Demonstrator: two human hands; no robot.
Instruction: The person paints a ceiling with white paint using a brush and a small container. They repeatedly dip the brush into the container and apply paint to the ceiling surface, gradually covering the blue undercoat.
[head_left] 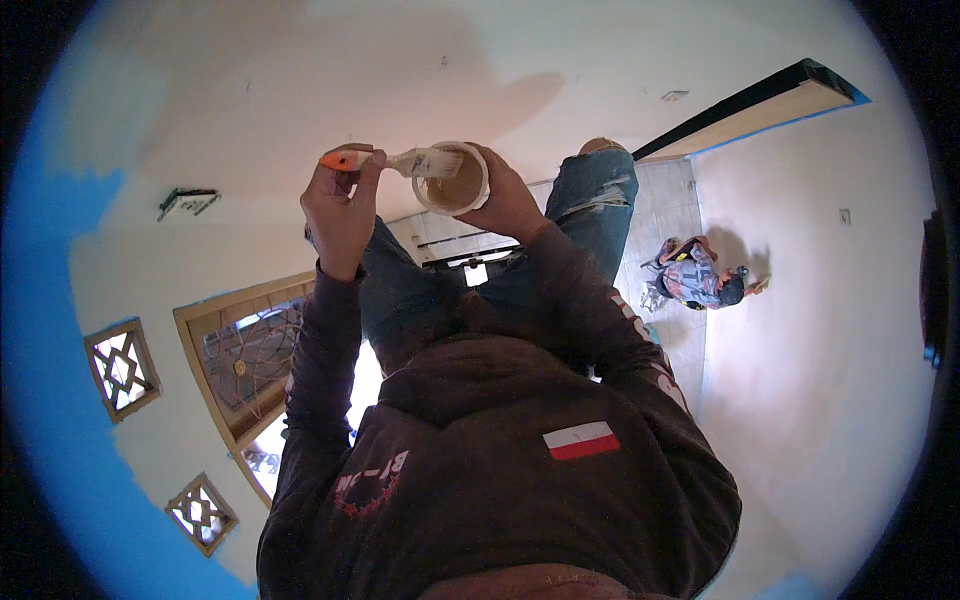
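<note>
My left hand [343, 212] is closed round the handle of a paintbrush [402, 162], orange at its end and smeared with pale paint. Its bristles reach over the rim of a round white tub [463, 205]; whether they touch the paint inside cannot be made out. Pale cream paint coats the tub's inner wall. Holding that tub from its right side is my right hand [507, 200], fingers wrapped round the outside. Both hands are raised in front of a pale wall, above my jeans-clad knees.
Pale wall [420, 70] rises ahead, with a box-like fitting [188, 203] at left. Blue paint [50, 300] borders the left side. A wooden-framed window [245, 360] stands lower left. Far below, another person [700, 275] crouches on the tiled floor beside the right wall.
</note>
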